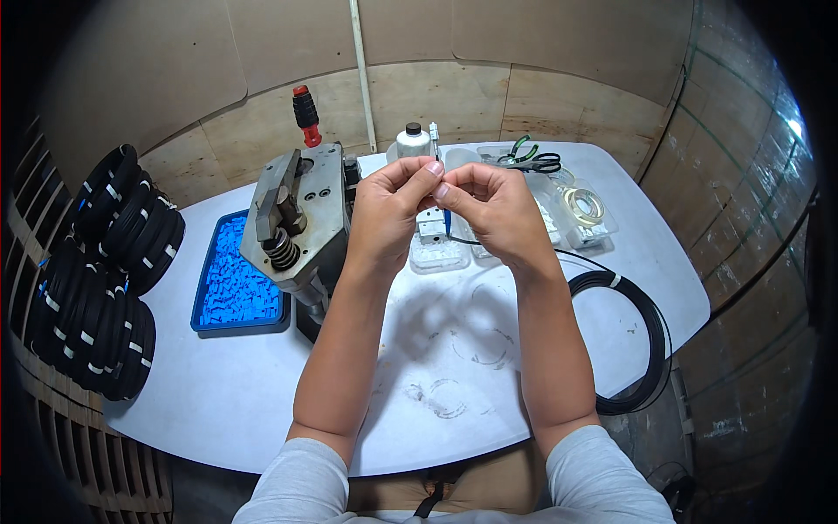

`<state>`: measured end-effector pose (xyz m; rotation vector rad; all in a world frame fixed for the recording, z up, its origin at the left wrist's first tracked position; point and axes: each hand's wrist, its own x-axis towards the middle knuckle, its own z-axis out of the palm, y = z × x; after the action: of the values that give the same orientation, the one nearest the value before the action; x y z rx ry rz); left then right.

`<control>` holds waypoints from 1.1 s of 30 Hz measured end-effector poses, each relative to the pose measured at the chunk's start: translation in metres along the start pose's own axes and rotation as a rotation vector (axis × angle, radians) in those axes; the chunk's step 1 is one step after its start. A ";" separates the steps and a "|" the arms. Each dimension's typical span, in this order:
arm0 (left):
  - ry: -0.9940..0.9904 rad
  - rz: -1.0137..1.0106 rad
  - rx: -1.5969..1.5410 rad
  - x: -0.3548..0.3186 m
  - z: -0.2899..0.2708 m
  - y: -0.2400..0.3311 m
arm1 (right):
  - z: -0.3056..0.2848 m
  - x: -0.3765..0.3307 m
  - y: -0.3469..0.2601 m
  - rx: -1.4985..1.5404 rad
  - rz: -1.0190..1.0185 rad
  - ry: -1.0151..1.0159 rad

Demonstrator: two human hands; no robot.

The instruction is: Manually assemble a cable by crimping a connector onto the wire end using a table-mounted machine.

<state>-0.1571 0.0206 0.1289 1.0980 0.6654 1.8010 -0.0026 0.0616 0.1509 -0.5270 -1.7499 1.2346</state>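
In front of my chest, over the table, my left hand (397, 205) and my right hand (493, 205) meet with thumbs and forefingers pinched together at the fingertips. Whatever is between the fingertips is too small and covered to make out. Just below the pinch shows a slim blue piece (448, 224); I cannot tell whether it is held or stands behind. A thin black cable (576, 257) runs from behind my right hand to a coil of black cable (650, 327) at the right table edge. Behind my hands sits a clear tray of small white parts (439, 255).
A metal press (301, 214) with a red-black handle (305, 113) stands left of my arms. Beside it lies a blue tray (240, 328) of small blue pieces. Black cable coils (96, 323) hang far left. A bottle (413, 141), scissors (541, 163) and tape rolls (583, 206) are at the back.
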 end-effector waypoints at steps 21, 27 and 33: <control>0.023 -0.011 -0.044 0.001 0.002 -0.003 | 0.005 -0.002 0.002 -0.039 -0.041 0.076; 0.054 -0.037 -0.049 0.001 0.005 0.000 | 0.009 0.000 0.006 -0.094 -0.090 0.110; -0.001 -0.041 -0.043 0.004 0.006 -0.005 | 0.013 -0.008 0.003 -0.243 -0.197 0.231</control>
<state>-0.1507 0.0265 0.1290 1.0493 0.6413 1.7722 -0.0101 0.0504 0.1433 -0.5960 -1.7160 0.7964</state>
